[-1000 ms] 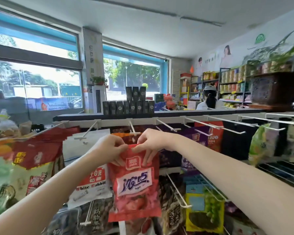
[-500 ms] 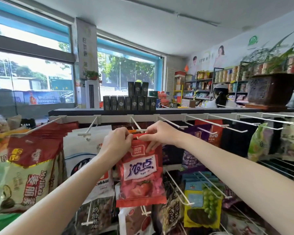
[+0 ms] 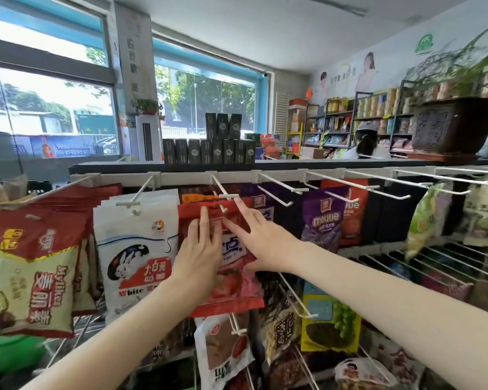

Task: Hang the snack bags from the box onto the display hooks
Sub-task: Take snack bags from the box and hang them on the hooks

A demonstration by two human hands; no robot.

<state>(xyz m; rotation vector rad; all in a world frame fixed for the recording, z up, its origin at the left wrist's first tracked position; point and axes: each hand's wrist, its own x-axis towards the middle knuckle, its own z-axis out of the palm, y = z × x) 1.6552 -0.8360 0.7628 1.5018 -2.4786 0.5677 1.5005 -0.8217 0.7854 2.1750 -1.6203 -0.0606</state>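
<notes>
Hands: left hand (image 3: 200,254), right hand (image 3: 261,243) flat on red bag (image 3: 231,294) | white bag (image 3: 137,249) beside

Big daylit windows (image 3: 48,108), white ceiling (image 3: 265,29), stocked shelves (image 3: 372,116) at back

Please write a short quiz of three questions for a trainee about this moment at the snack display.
1. True or false: the red snack bag hangs on the hook.
2. Which bag hangs directly left of it: A) white rabbit bag B) purple bag?
3. How do the left hand and right hand meet the red bag?

Key: 1 true; 2 A; 3 both lie flat on it, fingers straight.
</notes>
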